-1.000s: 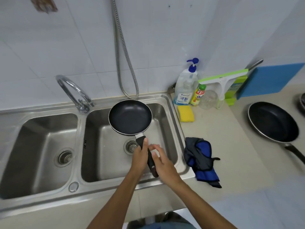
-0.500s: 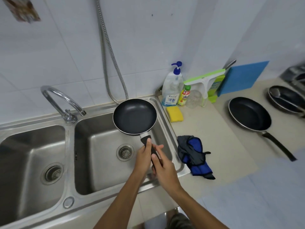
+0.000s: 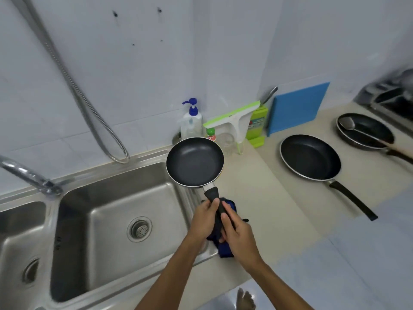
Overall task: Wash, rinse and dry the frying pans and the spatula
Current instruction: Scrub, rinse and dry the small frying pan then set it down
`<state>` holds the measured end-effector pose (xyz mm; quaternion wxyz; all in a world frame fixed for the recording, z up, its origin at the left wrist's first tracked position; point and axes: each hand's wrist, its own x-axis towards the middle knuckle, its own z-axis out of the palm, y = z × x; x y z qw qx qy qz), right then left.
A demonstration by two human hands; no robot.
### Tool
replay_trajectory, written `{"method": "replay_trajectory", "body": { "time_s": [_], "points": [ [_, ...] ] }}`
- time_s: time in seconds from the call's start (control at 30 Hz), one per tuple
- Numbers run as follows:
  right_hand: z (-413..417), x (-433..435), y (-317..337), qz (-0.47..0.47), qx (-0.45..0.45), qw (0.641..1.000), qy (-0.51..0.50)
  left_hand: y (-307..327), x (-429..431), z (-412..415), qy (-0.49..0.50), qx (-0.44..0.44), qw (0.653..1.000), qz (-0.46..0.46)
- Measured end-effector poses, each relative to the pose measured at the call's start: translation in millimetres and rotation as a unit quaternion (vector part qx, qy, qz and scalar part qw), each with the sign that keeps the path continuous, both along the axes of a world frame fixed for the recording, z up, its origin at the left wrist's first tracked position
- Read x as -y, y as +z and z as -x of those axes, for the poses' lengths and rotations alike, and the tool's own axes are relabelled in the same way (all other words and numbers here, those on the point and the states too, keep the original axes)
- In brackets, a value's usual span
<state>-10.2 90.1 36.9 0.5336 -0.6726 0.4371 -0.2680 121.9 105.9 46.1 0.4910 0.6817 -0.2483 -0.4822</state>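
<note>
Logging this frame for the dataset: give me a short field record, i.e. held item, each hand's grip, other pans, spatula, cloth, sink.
held item: small frying pan, level, above the sink's right edge and the counter
left hand: grip closed on the pan handle
right hand: grip closed on the same handle, nearer the person than the left
other pans: medium frying pan on the counter; far pan near the stove
spatula: lying in the far pan
cloth: blue cloth on the counter, mostly hidden under the hands
sink: no dishes in the basins
</note>
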Motion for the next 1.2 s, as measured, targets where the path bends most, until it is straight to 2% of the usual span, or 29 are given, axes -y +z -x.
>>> {"method": "replay_trajectory", "body": {
  "time_s": [0.23,0.43,1.2],
  "points": [
    [92,54,-23,-0.025,-0.015,1.000,-0.010,-21,56,92,-0.028,0.014,0.999,-0.038],
    [136,77,-35,-0.045,-0.030,0.998,-0.020,-42,86,133,-0.048,0.020,0.997,-0.051],
    [168,96,-65,-0.038,-0.048,0.998,0.006,-66,103,166,-0.012,-0.009,0.997,-0.076]
  ]
}}
